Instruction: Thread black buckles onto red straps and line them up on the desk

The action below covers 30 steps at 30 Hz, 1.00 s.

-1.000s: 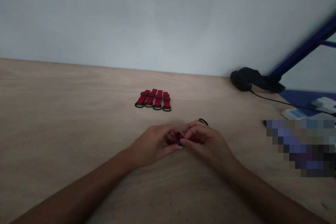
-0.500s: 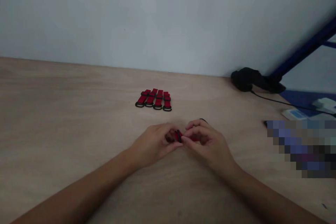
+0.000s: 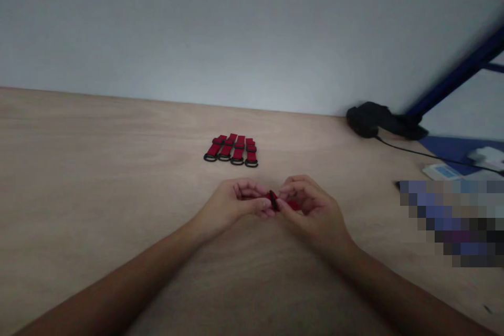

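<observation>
Between my fingertips is a red strap [image 3: 293, 205] with a black slider buckle [image 3: 273, 200] on it. My left hand [image 3: 236, 205] pinches it from the left, thumb and fingers at the buckle. From the right, my right hand [image 3: 311, 207] closes on the strap beside the buckle, and part of the red webbing shows under its palm. Fingers hide much of the strap. Beyond my hands, several finished-looking red straps [image 3: 238, 150] with black sliders and rings lie side by side on the wooden table [image 3: 118, 178].
A black object with a cable [image 3: 370, 119] rests against the wall at the back right. Nearer on the right are a white and blue packet [image 3: 441, 171] and a pixelated area. A blue metal bar [image 3: 457, 76] slants up at the right edge.
Both hands have shifted slightly, with the buckle now a little higher and further right. My left fingers have moved in closer around it. The row of straps stays put.
</observation>
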Each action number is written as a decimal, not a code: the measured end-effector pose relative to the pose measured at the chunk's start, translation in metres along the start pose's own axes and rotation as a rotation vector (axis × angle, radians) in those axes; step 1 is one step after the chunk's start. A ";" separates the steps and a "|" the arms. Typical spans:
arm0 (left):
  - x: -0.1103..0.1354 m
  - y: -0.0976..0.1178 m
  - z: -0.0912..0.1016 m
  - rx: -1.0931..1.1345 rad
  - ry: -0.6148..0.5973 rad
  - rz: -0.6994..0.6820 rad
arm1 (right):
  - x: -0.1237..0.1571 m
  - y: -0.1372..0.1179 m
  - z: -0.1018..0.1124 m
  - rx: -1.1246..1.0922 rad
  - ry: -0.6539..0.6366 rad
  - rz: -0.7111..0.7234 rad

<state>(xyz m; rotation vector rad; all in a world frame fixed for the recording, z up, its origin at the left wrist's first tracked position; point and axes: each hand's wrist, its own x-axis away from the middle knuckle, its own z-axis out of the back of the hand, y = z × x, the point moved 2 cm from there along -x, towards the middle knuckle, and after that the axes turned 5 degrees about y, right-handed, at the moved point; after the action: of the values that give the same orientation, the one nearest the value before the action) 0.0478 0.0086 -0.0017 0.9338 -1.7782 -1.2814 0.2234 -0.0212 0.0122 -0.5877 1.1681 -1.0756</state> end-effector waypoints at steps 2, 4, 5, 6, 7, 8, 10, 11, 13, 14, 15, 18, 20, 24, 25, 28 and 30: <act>-0.001 -0.002 0.001 0.017 -0.038 0.054 | 0.001 0.001 0.000 -0.004 -0.021 0.024; -0.001 -0.002 0.001 -0.006 -0.062 0.058 | 0.002 0.001 -0.001 0.009 -0.079 0.069; 0.000 -0.001 0.001 -0.027 -0.059 0.045 | 0.003 0.001 -0.002 0.030 -0.132 0.102; 0.000 -0.001 0.001 -0.051 -0.051 0.031 | 0.003 0.000 -0.004 0.053 -0.195 0.139; 0.001 0.000 0.000 -0.074 -0.036 0.020 | 0.004 -0.001 -0.005 0.076 -0.256 0.179; 0.001 0.001 0.000 -0.092 -0.017 0.011 | 0.004 -0.002 -0.006 0.097 -0.305 0.214; 0.001 0.002 -0.001 -0.112 0.009 0.012 | 0.004 -0.004 -0.007 0.132 -0.360 0.258; 0.002 0.003 0.000 -0.117 0.021 0.016 | 0.003 -0.005 -0.007 0.147 -0.365 0.263; 0.001 0.004 0.001 -0.132 0.047 0.024 | 0.002 -0.006 -0.007 0.191 -0.366 0.250; 0.001 0.004 0.002 -0.144 0.062 0.032 | 0.002 -0.006 -0.007 0.214 -0.362 0.243; 0.001 0.004 0.003 -0.159 0.076 0.041 | 0.001 -0.007 -0.007 0.233 -0.357 0.237; 0.001 0.004 0.005 -0.194 0.088 0.055 | 0.001 -0.007 -0.007 0.235 -0.326 0.201; 0.001 0.003 0.006 -0.184 0.074 0.056 | 0.001 -0.007 -0.006 0.190 -0.307 0.155; 0.000 0.002 0.009 -0.167 0.059 0.061 | 0.001 -0.003 -0.003 0.134 -0.278 0.071; 0.000 0.002 0.010 -0.189 0.054 0.045 | 0.000 -0.001 -0.003 0.144 -0.287 0.061; 0.003 0.004 0.011 -0.424 0.067 -0.082 | -0.001 0.006 -0.005 0.246 -0.366 0.081; 0.006 0.007 0.010 -0.697 0.082 -0.201 | 0.000 0.011 -0.007 0.344 -0.400 0.134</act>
<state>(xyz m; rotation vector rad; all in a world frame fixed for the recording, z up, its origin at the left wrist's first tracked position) 0.0356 0.0092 0.0032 0.7468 -1.0554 -1.7925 0.2208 -0.0151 0.0006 -0.4217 0.6465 -0.9618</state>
